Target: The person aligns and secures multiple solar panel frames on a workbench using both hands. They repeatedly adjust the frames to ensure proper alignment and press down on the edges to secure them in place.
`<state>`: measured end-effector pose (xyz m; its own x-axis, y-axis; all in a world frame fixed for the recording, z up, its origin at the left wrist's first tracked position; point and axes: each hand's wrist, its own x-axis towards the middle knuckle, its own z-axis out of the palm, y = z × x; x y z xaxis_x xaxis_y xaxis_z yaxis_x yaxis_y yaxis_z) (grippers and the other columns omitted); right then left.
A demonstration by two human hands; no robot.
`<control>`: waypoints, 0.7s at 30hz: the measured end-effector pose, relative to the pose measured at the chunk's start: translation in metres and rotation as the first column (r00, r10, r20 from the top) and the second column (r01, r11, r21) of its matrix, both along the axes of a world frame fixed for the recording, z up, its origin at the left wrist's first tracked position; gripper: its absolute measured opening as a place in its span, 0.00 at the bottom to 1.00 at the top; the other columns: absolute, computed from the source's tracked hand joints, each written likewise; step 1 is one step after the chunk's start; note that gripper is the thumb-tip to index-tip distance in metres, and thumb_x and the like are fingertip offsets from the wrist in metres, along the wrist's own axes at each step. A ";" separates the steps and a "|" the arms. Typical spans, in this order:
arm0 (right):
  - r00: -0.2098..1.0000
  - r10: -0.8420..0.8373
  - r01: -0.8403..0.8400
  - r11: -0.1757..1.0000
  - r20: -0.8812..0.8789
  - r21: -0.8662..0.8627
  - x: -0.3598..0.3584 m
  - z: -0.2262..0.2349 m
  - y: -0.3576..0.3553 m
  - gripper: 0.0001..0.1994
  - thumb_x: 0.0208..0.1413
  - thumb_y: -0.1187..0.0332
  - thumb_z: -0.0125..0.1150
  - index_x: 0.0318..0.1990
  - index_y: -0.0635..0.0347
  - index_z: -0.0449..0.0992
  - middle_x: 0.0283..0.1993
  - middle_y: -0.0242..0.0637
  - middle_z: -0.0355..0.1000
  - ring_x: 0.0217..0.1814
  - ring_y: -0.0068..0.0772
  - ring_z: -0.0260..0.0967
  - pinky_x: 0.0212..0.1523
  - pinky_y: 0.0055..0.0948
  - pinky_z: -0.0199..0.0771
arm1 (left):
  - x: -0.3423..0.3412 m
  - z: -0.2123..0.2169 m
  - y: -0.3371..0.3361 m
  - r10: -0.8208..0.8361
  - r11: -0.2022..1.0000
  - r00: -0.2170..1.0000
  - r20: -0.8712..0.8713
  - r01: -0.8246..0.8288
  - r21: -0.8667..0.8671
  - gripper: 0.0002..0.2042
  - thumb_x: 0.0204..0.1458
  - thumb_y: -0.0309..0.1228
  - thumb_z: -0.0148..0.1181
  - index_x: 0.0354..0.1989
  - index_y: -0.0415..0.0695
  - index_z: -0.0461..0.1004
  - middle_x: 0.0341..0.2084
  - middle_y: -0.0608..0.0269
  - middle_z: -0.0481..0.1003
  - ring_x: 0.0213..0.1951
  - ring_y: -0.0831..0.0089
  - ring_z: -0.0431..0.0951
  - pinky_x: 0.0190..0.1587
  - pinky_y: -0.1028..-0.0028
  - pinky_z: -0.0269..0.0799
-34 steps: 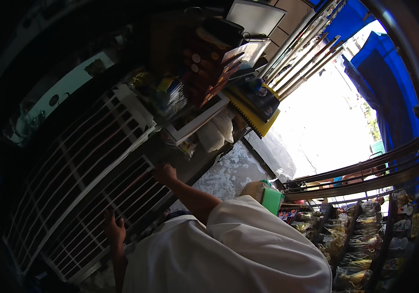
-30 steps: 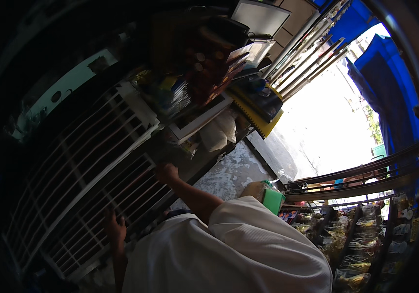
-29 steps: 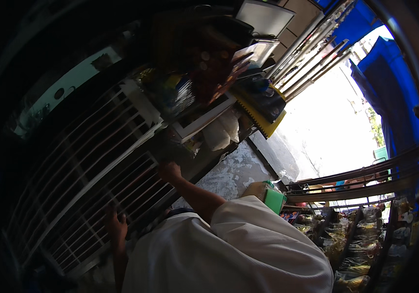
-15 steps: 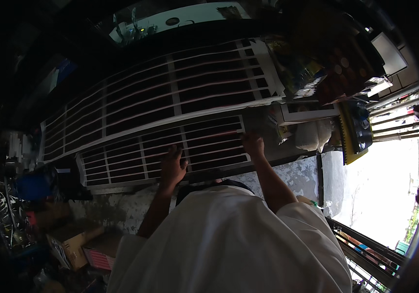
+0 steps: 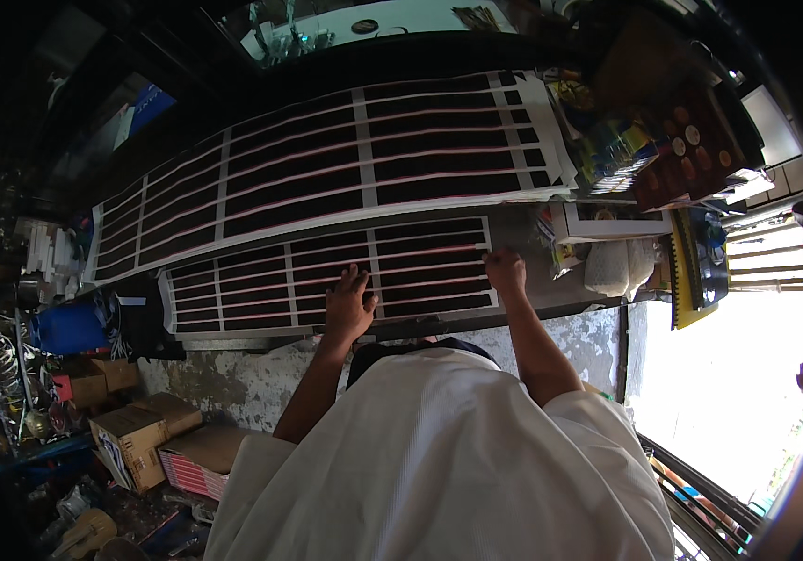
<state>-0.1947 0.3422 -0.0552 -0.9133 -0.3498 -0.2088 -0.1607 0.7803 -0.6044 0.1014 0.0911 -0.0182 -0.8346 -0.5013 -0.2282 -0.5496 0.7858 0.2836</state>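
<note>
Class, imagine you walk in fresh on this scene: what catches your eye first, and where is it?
Two long white metal grilles with dark slots stretch across the middle. Both hands press on the lower one: left hand near its centre, right hand at its right end. Cardboard boxes sit at lower left, and bright daylight glares at lower right.

The concrete floor below me is mottled grey. On it at my left sit cardboard boxes, with a striped pink box just beside them. A blue drum stands farther along, near the low white metal grille.
</note>
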 end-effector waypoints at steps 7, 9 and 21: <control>0.999 -0.029 0.029 1.000 0.012 -0.001 0.002 0.009 -0.003 0.15 0.62 0.54 0.71 0.40 0.57 0.89 0.43 0.56 0.85 0.53 0.67 0.83 0.54 0.58 0.83 | -0.001 0.005 0.001 0.017 0.999 1.000 0.025 -0.018 0.034 0.31 0.70 0.46 0.63 0.78 0.47 0.68 0.83 0.49 0.57 0.82 0.46 0.59 0.73 0.28 0.64; 0.999 -0.035 0.034 0.999 0.019 0.008 0.003 0.009 -0.004 0.15 0.62 0.54 0.71 0.40 0.57 0.89 0.43 0.56 0.85 0.53 0.67 0.83 0.54 0.58 0.83 | 0.000 0.004 0.001 0.013 0.999 1.000 0.005 -0.014 0.030 0.31 0.70 0.46 0.63 0.78 0.47 0.68 0.83 0.49 0.57 0.82 0.46 0.59 0.73 0.28 0.64; 0.998 -0.057 0.055 0.997 0.028 0.055 0.002 0.006 -0.007 0.15 0.62 0.52 0.73 0.41 0.54 0.90 0.43 0.53 0.86 0.53 0.63 0.84 0.55 0.55 0.84 | -0.002 0.011 0.002 0.038 0.997 0.999 0.030 -0.040 0.068 0.32 0.71 0.46 0.63 0.79 0.47 0.67 0.84 0.50 0.55 0.82 0.47 0.57 0.75 0.28 0.60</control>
